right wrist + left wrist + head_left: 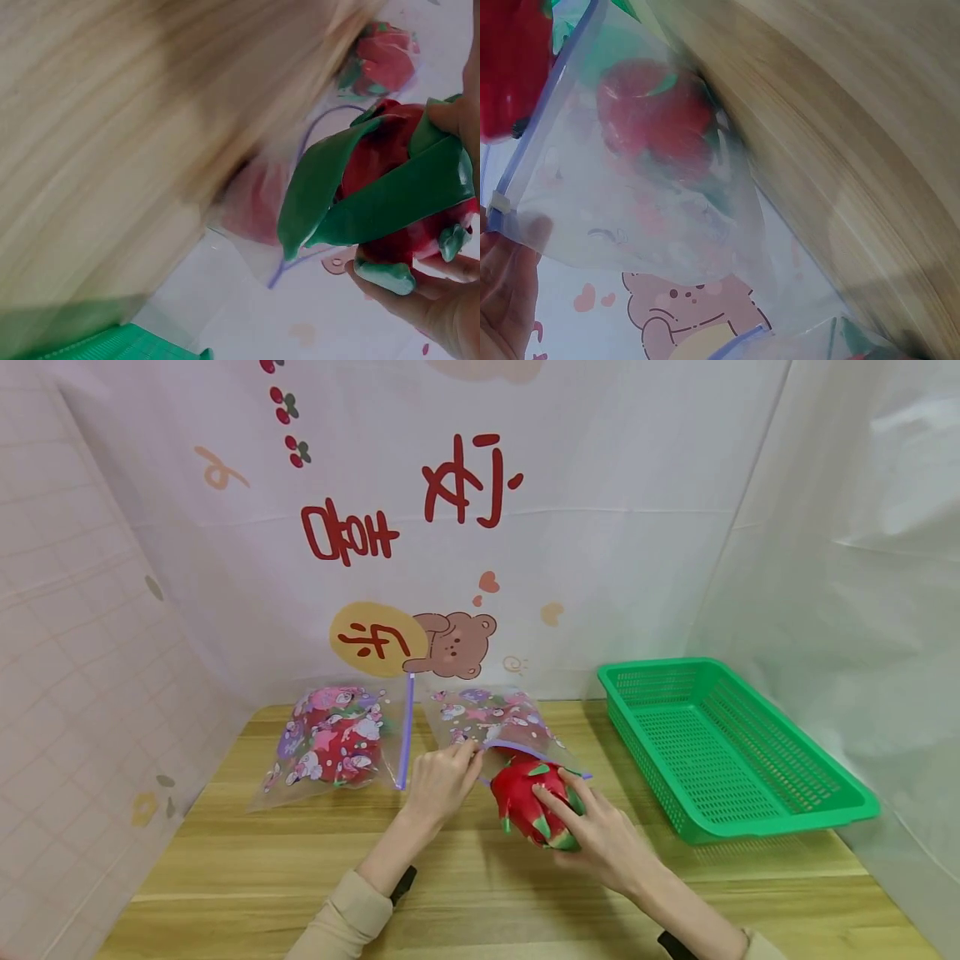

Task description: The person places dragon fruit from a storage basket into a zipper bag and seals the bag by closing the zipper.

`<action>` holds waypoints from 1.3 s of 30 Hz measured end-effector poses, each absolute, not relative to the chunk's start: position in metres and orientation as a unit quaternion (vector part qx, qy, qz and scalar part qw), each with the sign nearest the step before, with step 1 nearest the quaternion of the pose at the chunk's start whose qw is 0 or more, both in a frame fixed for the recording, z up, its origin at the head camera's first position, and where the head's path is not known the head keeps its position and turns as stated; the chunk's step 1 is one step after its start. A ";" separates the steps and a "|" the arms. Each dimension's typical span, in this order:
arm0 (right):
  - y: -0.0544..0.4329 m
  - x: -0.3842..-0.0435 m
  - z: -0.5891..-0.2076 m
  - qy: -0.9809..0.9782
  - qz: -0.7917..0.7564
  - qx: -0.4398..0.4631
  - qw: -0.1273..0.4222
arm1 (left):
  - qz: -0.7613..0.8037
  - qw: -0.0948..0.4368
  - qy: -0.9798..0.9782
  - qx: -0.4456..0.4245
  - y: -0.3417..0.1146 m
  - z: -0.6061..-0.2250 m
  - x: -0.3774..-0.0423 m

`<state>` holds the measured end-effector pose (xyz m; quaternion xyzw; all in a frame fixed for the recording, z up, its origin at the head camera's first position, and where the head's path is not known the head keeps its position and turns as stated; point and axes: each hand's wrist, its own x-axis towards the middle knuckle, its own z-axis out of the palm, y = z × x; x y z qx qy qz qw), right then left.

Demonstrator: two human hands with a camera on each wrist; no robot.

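Note:
My right hand (609, 847) grips a red dragon fruit (521, 797) with green scales, thumb and fingers around its side. The fruit is at the mouth of a clear zip bag (487, 710) printed with pink and purple cartoon figures. At the bag's purple zip edge, my left hand (444, 779) pinches the corner by the white slider (499, 201). Another red and green fruit (660, 120) lies inside this bag, seen through the plastic in the left wrist view. Long green leaves (397, 191) of the held fruit face the right wrist camera.
Left on the wooden table (247, 860) lies a second printed zip bag (388, 747) with red and green fruit (348, 756) inside. A green plastic basket (697, 752) stands on the right. Behind is a white cloth with a printed bear (453, 647).

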<state>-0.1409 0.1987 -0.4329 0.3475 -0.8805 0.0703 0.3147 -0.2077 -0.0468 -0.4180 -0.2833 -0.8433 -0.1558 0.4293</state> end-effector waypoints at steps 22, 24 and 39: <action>0.182 -0.163 -0.451 -0.877 0.102 0.303 0.360 | -0.164 0.437 -0.830 -0.306 -0.046 -0.423 -0.206; 0.180 -0.164 -0.454 -0.876 0.103 0.305 0.359 | -0.165 0.438 -0.829 -0.306 -0.046 -0.423 -0.206; 0.166 -0.176 -0.455 -0.879 0.097 0.289 0.367 | -0.165 0.442 -0.825 -0.311 -0.045 -0.428 -0.205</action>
